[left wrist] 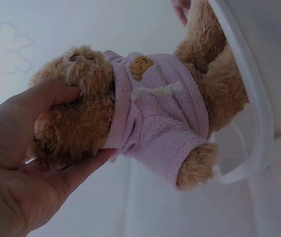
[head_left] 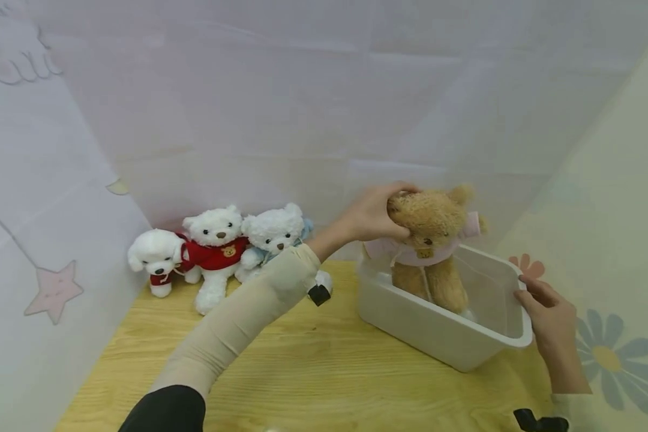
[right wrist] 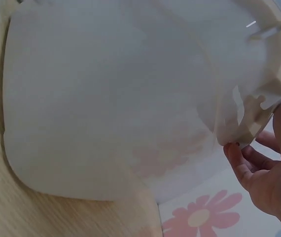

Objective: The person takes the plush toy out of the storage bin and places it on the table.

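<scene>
A brown teddy bear [head_left: 432, 219] in a pink hooded top [left wrist: 155, 108] is upright, its legs down inside a white plastic bin [head_left: 421, 330]. My left hand [head_left: 375, 213] grips the bear by its head, thumb on one side and fingers behind, as the left wrist view also shows [left wrist: 37, 148]. At the bin's right end, my right hand [head_left: 551, 315] pinches the rim. In the right wrist view, the fingertips [right wrist: 234, 150] curl under that rim, beside the bin's outer wall [right wrist: 96, 98].
Left of the bin, a white plush dog [head_left: 156, 252], a white bear in a red sweater [head_left: 216, 255] and a white bear in light blue [head_left: 275, 231] sit against the back wall. All stand on a wooden table [head_left: 302, 360]. Printed cloth hangs behind and at both sides.
</scene>
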The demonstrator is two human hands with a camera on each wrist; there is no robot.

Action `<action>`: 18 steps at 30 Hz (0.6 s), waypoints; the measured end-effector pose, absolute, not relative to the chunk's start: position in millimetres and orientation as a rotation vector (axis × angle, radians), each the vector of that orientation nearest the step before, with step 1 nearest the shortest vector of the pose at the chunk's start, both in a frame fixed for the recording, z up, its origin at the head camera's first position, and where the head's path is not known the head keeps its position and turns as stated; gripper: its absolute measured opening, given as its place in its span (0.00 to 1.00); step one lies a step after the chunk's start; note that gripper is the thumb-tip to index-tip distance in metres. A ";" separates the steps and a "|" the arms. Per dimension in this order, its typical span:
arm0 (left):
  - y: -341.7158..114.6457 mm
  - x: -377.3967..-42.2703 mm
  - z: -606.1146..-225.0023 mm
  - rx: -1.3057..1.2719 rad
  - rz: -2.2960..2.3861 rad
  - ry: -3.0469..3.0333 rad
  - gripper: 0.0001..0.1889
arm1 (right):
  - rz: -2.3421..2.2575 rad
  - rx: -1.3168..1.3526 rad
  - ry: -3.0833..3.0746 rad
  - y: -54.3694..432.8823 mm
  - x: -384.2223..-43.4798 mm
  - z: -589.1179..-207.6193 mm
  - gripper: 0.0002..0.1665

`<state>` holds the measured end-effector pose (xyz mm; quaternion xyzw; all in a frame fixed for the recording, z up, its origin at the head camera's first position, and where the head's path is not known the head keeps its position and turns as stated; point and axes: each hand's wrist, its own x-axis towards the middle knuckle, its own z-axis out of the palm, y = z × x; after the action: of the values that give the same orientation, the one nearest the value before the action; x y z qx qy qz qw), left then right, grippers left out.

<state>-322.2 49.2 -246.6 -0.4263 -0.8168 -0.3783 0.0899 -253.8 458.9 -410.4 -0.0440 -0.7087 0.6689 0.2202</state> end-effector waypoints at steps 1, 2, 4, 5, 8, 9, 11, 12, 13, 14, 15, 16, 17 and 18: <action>46.4 -320.4 -242.7 -1.258 -1.126 -2.414 0.40 | 1.859 -0.115 -1.951 463.4 -250.3 -410.0 0.21; 44.1 -318.5 -239.0 -1.248 -1.130 -2.400 0.41 | 1.866 -0.115 -1.947 468.3 -246.3 -409.5 0.21; 40.4 -315.0 -232.6 -1.230 -1.128 -2.364 0.41 | 1.860 -0.132 -1.952 479.6 -238.1 -407.7 0.21; 38.8 -313.4 -229.4 -1.223 -1.133 -2.352 0.41 | 1.851 -0.153 -1.954 484.6 -233.4 -406.0 0.21; 34.1 -309.9 -220.9 -1.208 -1.173 -2.310 0.41 | 1.821 -0.244 -1.933 497.5 -221.1 -402.5 0.20; 32.2 -309.5 -218.5 -1.208 -1.195 -2.291 0.41 | 1.803 -0.285 -1.918 500.5 -217.5 -402.1 0.20; 27.3 -309.8 -213.0 -1.207 -1.246 -2.252 0.41 | 1.803 -0.358 -1.869 505.2 -211.5 -400.3 0.19; 24.3 -310.3 -210.6 -1.204 -1.272 -2.229 0.40 | 1.803 -0.388 -1.848 507.6 -209.7 -400.4 0.19; 21.1 -311.3 -208.0 -1.200 -1.286 -2.203 0.40 | 1.813 -0.412 -1.832 509.8 -207.8 -400.6 0.19; 17.7 -312.4 -205.1 -1.192 -1.296 -2.182 0.40 | 1.809 -0.438 -1.822 511.8 -206.1 -400.7 0.19; 14.2 -313.4 -202.2 -1.185 -1.302 -2.163 0.39 | 1.800 -0.459 -1.818 513.9 -204.2 -400.7 0.20; 10.7 -314.5 -199.2 -1.168 -1.305 -2.153 0.39 | 1.805 -0.469 -1.810 516.0 -202.2 -400.5 0.20; 7.3 -315.4 -196.5 -1.151 -1.315 -2.146 0.39 | 1.798 -0.484 -1.806 517.7 -199.9 -400.8 0.21; 3.9 -316.5 -194.2 -1.132 -1.312 -2.140 0.39 | 1.786 -0.501 -1.798 519.4 -197.2 -401.4 0.21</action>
<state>-316.5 3.9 -194.2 -0.4034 -0.7626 -0.4676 0.1925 -197.2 519.4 -401.4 -0.1864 -0.6691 0.6646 0.2755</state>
